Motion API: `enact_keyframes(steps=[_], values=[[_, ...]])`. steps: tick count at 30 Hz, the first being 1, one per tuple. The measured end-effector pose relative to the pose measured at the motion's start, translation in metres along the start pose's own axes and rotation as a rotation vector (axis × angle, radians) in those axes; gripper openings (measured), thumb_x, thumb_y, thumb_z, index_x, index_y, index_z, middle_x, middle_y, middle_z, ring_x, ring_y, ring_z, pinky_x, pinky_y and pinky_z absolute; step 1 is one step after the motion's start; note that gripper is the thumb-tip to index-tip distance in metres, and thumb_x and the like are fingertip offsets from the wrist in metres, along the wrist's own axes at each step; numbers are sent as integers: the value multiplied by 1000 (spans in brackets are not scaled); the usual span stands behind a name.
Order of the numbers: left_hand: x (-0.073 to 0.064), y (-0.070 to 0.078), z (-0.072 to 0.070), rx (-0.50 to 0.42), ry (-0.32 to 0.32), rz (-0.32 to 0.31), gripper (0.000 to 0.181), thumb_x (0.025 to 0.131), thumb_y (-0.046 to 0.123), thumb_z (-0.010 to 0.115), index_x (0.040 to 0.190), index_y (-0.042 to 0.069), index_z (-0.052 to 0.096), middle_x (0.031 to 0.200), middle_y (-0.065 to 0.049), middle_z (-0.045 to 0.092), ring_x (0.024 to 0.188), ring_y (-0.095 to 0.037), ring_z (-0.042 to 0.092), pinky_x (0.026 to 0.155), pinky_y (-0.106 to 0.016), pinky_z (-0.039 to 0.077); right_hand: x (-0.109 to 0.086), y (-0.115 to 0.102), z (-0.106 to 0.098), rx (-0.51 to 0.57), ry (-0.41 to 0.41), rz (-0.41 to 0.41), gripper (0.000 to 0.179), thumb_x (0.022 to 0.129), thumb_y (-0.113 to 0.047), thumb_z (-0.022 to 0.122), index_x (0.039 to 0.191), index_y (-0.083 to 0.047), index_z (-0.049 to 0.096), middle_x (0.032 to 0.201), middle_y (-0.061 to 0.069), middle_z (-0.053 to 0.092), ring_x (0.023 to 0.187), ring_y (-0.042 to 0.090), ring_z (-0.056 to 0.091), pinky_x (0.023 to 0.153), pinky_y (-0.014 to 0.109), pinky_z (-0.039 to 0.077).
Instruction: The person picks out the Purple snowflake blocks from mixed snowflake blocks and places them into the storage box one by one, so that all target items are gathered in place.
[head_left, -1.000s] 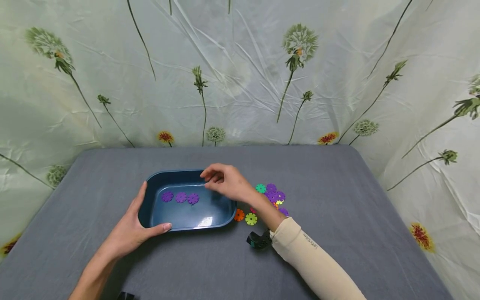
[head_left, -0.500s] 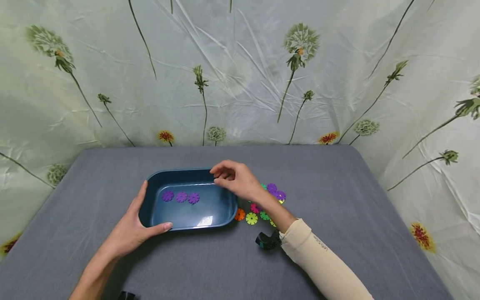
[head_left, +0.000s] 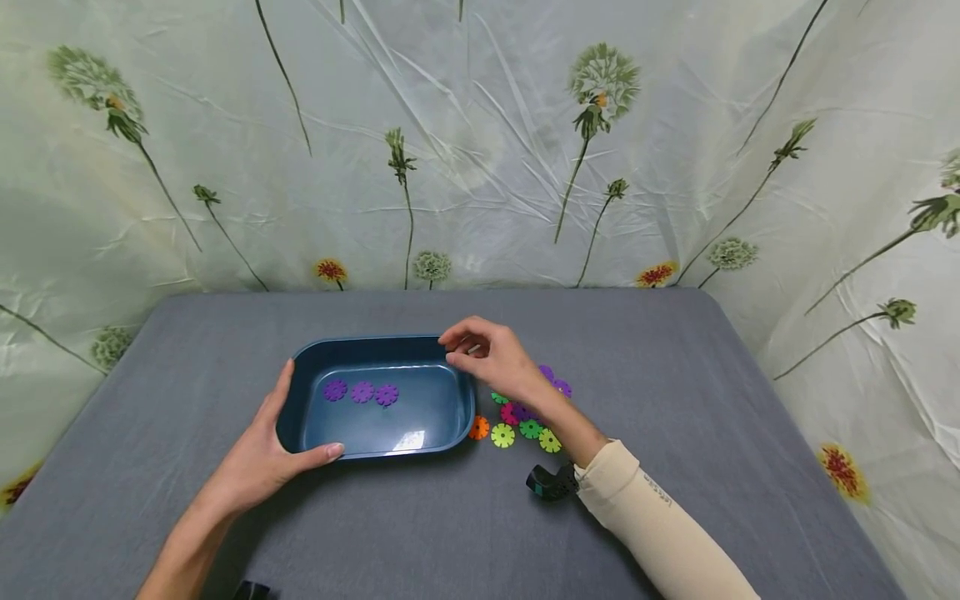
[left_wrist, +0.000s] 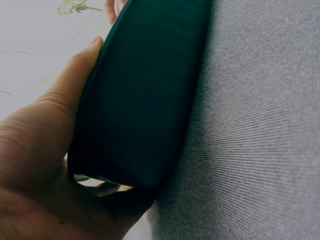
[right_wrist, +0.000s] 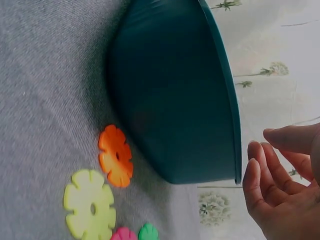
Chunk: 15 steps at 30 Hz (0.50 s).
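A blue plastic tray (head_left: 438,408) with a raised wall rests on the table, and three purple notched discs (head_left: 362,392) lie in a row on its floor. My left hand (head_left: 258,454) grips the tray's left end, thumb on the near rim, fingers along the left side; the left wrist view shows this hand (left_wrist: 50,145) against the wall. Above the tray's far right corner is my right hand (head_left: 495,358), fingers loosely bent. In the right wrist view the right hand (right_wrist: 285,180) has nothing between thumb and fingers.
Beside the tray's right end lie several loose discs, among them an orange disc (head_left: 478,428), a yellow-green disc (head_left: 502,435) and a pink disc (head_left: 510,413). My right forearm hides part of this pile. A flower-print curtain (head_left: 495,125) hangs behind the grey-covered table (head_left: 420,533).
My right hand has drawn back to the right, from over the tray's interior to its far right corner. The left hand, tray and three purple discs stay put.
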<state>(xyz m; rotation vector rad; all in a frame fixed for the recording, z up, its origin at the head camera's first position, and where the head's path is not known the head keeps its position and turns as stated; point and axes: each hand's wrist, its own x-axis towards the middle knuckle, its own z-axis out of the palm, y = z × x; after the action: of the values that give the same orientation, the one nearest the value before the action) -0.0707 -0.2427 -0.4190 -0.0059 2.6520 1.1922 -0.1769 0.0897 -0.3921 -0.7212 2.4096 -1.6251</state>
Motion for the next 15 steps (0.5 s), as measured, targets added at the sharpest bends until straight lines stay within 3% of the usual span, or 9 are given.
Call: enact_keyframes(steps=[15], values=[[-1, 0, 0, -10, 2, 14, 134, 83, 42, 87, 164, 39, -20, 175, -25, -8, 155, -62, 8, 106, -85, 25, -13, 14, -24, -26, 58, 41, 20, 97, -7, 72, 117, -5, 74, 117, 14, 72, 102, 25, 69, 85, 31, 58]])
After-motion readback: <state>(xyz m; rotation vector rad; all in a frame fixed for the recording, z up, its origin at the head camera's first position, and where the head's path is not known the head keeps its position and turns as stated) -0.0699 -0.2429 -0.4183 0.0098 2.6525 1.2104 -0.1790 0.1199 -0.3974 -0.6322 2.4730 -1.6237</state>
